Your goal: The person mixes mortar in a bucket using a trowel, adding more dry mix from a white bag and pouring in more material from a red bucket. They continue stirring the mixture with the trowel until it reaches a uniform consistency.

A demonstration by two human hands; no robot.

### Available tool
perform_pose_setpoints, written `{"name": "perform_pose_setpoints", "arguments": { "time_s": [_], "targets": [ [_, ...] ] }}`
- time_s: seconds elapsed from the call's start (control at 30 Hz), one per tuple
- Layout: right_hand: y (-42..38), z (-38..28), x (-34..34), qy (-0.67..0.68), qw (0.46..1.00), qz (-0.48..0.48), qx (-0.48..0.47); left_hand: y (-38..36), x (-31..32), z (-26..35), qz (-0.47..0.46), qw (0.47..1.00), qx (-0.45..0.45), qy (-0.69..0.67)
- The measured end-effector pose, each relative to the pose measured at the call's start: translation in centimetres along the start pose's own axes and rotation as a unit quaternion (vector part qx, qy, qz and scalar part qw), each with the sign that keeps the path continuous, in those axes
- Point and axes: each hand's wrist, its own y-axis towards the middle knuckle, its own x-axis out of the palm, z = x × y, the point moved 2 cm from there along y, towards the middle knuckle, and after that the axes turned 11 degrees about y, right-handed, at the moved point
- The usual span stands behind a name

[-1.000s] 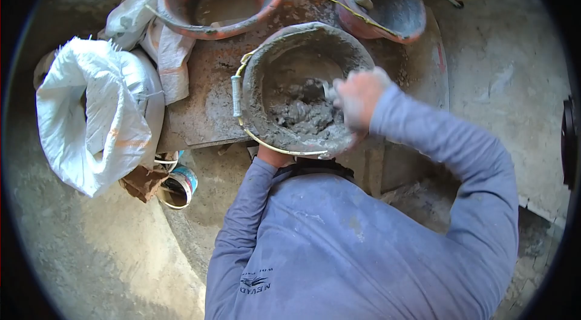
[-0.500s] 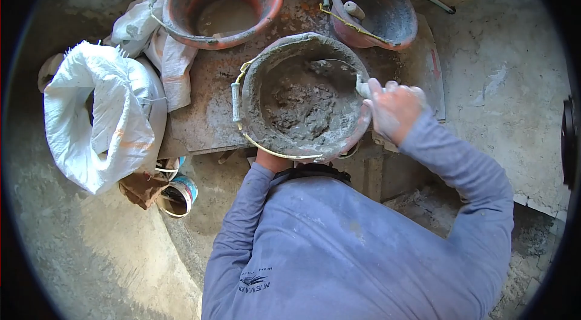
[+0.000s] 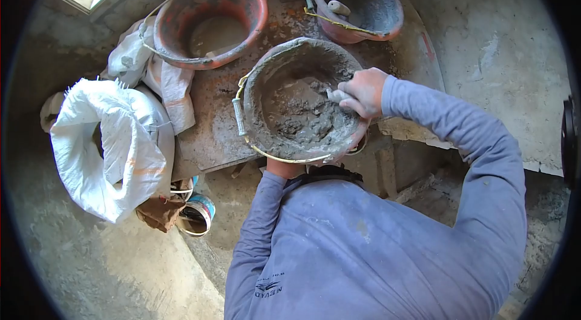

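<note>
Grey wet mortar [image 3: 296, 117] lies in a cement-crusted bucket [image 3: 253, 108] in front of me, lumpy on the right and smoother on the left. My right hand [image 3: 366, 93] is closed round the pale handle of a trowel [image 3: 334, 96] over the bucket's right side. The trowel's blade is largely hidden in the mortar. Under the bucket's near rim, my left hand [image 3: 284, 168] is against its lower side, with the fingers out of sight. The bucket's wire handle [image 3: 290, 156] hangs down along the near left rim.
Behind stand a reddish tub [image 3: 257, 14] with a little liquid and another bucket [image 3: 393, 14] with a pale-handled tool inside. A white woven sack [image 3: 130, 150] stands open at the left. Near it is a small paint can [image 3: 206, 205]. A board [image 3: 212, 144] supports the buckets.
My right hand has moved left and inward over the mortar with the trowel, whose blade has sunk from view. The camera view has shifted slightly. My left hand stays beneath the rim.
</note>
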Motion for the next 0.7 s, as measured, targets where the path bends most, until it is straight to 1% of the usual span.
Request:
{"name": "perform_pose_setpoints", "arguments": {
  "time_s": [0.03,0.07,0.13,0.23,0.27,0.3,0.33,0.37,0.43,0.47,0.5,0.57,0.6,0.63,0.7],
  "targets": [
    [-0.7,-0.2,0.0,-0.002,1.000,0.001,-0.001,-0.2,1.0,-0.5,0.029,1.000,0.001,-0.009],
    [-1.5,-0.9,0.2,-0.027,1.000,0.005,-0.007,-0.2,2.6,-1.4,0.039,0.999,-0.016,-0.013],
    [-3.0,-1.3,1.0,-0.067,0.997,0.023,-0.034,-0.5,2.4,-1.5,0.038,0.999,-0.018,0.010],
    [-5.4,-2.7,1.0,-0.084,0.995,0.041,-0.027,-0.5,1.6,-1.1,0.026,0.999,-0.023,0.034],
    [-6.3,-3.1,1.3,-0.124,0.990,0.057,-0.043,-0.4,1.2,-0.9,0.037,0.999,-0.026,0.007],
    [-7.4,-3.6,1.6,-0.124,0.990,0.059,-0.042,-0.3,0.7,-0.6,0.047,0.998,-0.029,-0.021],
    [-8.5,-4.3,1.7,-0.151,0.982,0.100,-0.061,-0.3,0.2,-0.4,0.029,0.999,-0.030,-0.016],
    [-9.5,-5.0,1.6,-0.177,0.971,0.141,-0.079,0.0,0.0,-0.2,0.031,0.999,-0.031,-0.016],
    [-11.5,-7.2,0.3,-0.182,0.972,0.130,-0.073,0.3,-0.8,0.5,0.074,0.997,-0.010,0.001],
    [-11.9,-7.9,0.0,-0.185,0.973,0.120,-0.064,0.2,-1.4,0.7,0.012,1.000,-0.015,-0.007],
    [-11.8,-8.1,0.3,-0.182,0.974,0.118,-0.066,-0.1,-1.0,0.7,0.010,1.000,-0.019,-0.008],
    [-11.2,-8.4,0.8,-0.145,0.986,0.057,-0.053,-0.3,-0.3,0.3,0.013,1.000,-0.019,0.011],
    [-10.0,-8.0,1.3,-0.126,0.990,0.035,-0.055,-0.3,-0.2,0.3,0.011,1.000,-0.018,0.011],
    [-8.5,-7.5,2.1,-0.122,0.990,0.036,-0.054,-0.5,-0.2,0.3,0.017,1.000,-0.009,0.012],
    [-5.3,-6.7,3.2,-0.157,0.982,-0.018,-0.100,-0.6,0.0,0.1,0.022,1.000,0.003,0.016]
  ]
}}
